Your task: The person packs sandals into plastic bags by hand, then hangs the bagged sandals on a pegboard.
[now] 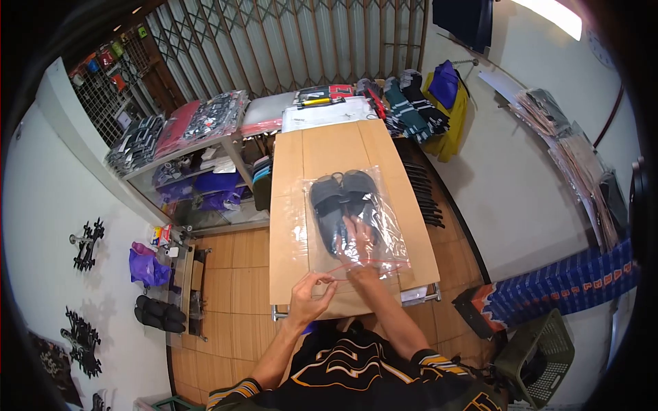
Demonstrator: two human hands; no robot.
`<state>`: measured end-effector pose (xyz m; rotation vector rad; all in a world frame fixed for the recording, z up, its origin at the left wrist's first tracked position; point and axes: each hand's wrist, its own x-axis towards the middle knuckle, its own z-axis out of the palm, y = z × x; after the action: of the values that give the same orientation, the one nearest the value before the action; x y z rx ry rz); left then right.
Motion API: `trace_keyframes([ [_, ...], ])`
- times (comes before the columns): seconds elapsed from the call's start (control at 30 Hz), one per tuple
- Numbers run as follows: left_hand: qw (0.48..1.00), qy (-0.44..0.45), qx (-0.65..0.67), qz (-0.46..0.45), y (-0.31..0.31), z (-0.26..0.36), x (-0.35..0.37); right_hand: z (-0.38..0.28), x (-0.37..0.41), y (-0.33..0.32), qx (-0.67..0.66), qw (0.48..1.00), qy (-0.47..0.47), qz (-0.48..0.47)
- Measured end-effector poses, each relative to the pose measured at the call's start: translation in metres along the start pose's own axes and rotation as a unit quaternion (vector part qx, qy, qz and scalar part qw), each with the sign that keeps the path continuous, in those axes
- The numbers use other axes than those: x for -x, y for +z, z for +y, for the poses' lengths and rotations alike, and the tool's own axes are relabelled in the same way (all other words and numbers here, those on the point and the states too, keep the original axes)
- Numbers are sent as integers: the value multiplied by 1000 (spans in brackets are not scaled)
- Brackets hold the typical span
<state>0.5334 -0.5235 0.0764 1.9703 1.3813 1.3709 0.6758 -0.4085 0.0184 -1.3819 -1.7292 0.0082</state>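
A pair of black slide sandals (334,200) lies inside a clear zip-lock plastic bag (392,233) on a cardboard-covered table (291,151). The bag's mouth, edged with a red zip line, faces me. At its left corner, my left hand (312,296) pinches the rim between thumb and fingers. Through that mouth reaches my right hand (359,240), inside the bag up to the wrist. Its fingers are stretched out over the heel ends of the sandals, seen through the shiny plastic.
At the table's far end lie a white packet (329,113) and a yellow-black marker or cutter (319,102). Packed clothes (216,113) top a glass case on the left. Stacked blue boxes (548,291) and a green basket (541,363) stand right. Black slippers (160,313) sit on a left-hand shelf.
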Motion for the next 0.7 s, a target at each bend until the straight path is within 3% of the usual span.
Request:
trace_keyframes([
  [0.03, 1000, 2, -3, 3, -4, -2, 4, 1, -11, 11, 67, 997, -23, 14],
  [0.07, 1000, -19, 4, 18, -9, -4, 8, 3, -20, 18, -24, 997, 51, -56],
  [0.13, 999, -37, 8, 36, -20, -11, 17, 4, -41, 33, 48, 990, 69, -117],
  [0.2, 996, -65, -2, 60, -31, -19, 26, 6, -49, 44, -17, 985, 105, -134],
  [0.23, 996, -62, -5, 63, -37, -23, 30, 4, -57, 42, 60, 980, 86, -168],
  [0.4, 988, -128, 7, 91, -63, -36, 40, -1, -72, 51, 70, 971, 123, -195],
  [0.7, 988, -130, 44, 74, -86, -53, 36, -4, -79, 66, 110, 958, 139, -225],
])
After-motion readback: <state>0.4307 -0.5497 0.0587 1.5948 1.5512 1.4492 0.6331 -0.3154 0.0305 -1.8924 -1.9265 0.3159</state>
